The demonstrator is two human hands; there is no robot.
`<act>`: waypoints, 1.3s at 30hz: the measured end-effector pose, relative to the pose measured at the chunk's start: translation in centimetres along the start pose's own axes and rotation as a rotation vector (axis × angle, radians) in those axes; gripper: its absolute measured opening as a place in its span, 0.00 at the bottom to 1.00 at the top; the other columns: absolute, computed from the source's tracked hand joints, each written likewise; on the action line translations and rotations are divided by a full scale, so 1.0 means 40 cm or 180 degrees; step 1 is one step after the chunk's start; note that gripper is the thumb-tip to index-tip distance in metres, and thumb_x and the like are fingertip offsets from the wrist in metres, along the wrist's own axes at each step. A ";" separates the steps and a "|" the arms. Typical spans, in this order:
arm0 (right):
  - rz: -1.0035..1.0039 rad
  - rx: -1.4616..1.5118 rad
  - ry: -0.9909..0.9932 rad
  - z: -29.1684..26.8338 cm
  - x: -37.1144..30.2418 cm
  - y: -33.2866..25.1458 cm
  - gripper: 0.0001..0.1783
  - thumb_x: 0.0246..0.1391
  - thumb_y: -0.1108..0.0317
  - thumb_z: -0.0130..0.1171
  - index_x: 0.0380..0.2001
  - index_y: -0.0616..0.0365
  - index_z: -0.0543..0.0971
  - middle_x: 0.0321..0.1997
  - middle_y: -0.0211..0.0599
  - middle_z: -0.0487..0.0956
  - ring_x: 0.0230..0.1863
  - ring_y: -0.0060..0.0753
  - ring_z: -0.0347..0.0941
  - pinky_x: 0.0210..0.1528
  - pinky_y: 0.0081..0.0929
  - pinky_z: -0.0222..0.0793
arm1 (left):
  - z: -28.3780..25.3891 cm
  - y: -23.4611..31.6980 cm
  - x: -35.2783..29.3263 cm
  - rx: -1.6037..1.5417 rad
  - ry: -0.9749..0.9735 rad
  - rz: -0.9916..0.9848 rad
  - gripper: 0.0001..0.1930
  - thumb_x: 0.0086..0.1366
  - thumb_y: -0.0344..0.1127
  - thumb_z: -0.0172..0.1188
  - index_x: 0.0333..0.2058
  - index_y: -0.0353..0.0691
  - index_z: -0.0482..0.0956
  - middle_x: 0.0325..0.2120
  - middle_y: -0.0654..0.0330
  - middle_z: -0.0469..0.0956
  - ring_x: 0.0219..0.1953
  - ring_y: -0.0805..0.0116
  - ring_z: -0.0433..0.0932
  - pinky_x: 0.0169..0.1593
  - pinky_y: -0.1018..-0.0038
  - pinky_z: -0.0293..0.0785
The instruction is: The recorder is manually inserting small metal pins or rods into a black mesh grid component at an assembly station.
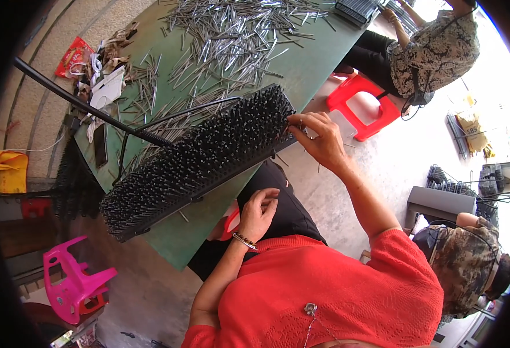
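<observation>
— Where was the black tray (200,159) of upright pins?

— It lay tilted across the near edge of the green counter (301,66), one long end reaching out past the edge. The right hand (319,139) gripped its far corner, fingers (299,120) clamped on the rim.

— And the left hand (257,213)?

— It rested low by the lap, below the tray and not touching it. Its fingers were curled together, though whether they held any pins could not be told.

— What else lay about?

— Loose metal pins (237,35) were scattered over the counter, with scraps of paper at its far left. A red stool (364,104) stood beyond the counter beside a seated person in a patterned top (440,52), and a pink stool (72,284) stood on the floor to the left.
</observation>
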State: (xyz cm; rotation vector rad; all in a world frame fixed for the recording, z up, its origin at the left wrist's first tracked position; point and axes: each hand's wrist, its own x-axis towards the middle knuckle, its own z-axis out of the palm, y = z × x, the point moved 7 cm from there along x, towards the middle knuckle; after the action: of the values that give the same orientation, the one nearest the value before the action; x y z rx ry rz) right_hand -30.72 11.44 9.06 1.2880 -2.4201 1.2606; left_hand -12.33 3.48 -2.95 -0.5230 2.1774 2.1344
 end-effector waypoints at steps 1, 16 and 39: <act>0.0000 -0.0005 0.0000 0.000 0.000 0.001 0.10 0.43 0.72 0.61 0.32 0.56 0.78 0.28 0.34 0.78 0.31 0.36 0.73 0.38 0.27 0.64 | -0.001 0.002 0.000 -0.0028 0.0045 0.0061 0.11 0.61 0.27 0.52 0.43 0.34 0.71 0.39 0.58 0.74 0.38 0.72 0.76 0.39 0.80 0.73; -0.0240 -0.0092 0.0104 -0.007 -0.001 -0.017 0.06 0.45 0.73 0.59 0.30 0.59 0.77 0.29 0.37 0.77 0.30 0.41 0.71 0.35 0.31 0.65 | -0.002 0.002 -0.004 0.0003 0.0076 0.0152 0.11 0.61 0.27 0.52 0.42 0.33 0.72 0.38 0.57 0.73 0.37 0.71 0.77 0.37 0.80 0.75; 0.0372 0.0450 0.0549 -0.022 0.007 0.031 0.28 0.42 0.78 0.63 0.50 0.59 0.70 0.29 0.38 0.79 0.29 0.24 0.76 0.36 0.21 0.71 | 0.006 0.002 -0.010 0.0151 0.0022 0.0121 0.11 0.60 0.26 0.52 0.42 0.33 0.72 0.38 0.56 0.74 0.36 0.70 0.77 0.37 0.78 0.75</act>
State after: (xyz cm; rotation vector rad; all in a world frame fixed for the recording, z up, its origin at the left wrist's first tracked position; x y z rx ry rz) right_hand -32.02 12.26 9.01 1.0328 -2.3512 1.5299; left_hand -12.04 3.79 -2.77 -0.4905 2.2532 2.0967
